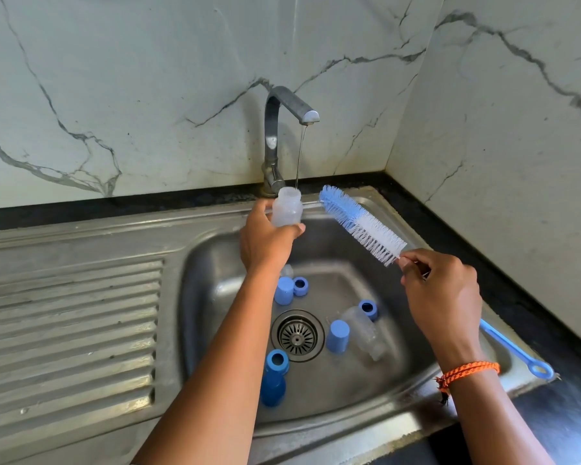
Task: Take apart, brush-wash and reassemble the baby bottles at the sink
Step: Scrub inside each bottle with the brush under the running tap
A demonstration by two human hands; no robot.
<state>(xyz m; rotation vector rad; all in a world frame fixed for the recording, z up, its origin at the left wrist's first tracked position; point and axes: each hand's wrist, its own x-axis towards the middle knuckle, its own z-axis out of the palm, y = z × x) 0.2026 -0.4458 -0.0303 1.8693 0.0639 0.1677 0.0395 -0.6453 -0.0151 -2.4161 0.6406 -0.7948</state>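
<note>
**Bottle under running tap, brush held alongside**

Clear baby bottle (286,209): upright, long axis vertical, open mouth up, directly under the thin water stream (300,156) from the faucet (275,129), above the back of the sink (215,260). Left hand (265,243) grips its lower body, fingers wrapped round it. Bottle brush (361,224): long axis diagonal, blue bristle tip pointing up-left toward the bottle, blue loop handle down-right over the counter (550,333) edge. Right hand (445,290) pinches the shaft just below the white bristles. In the basin: blue caps (337,335), blue collar rings (301,286), and another clear bottle (366,330) lying on its side near the drain (297,335).
</note>
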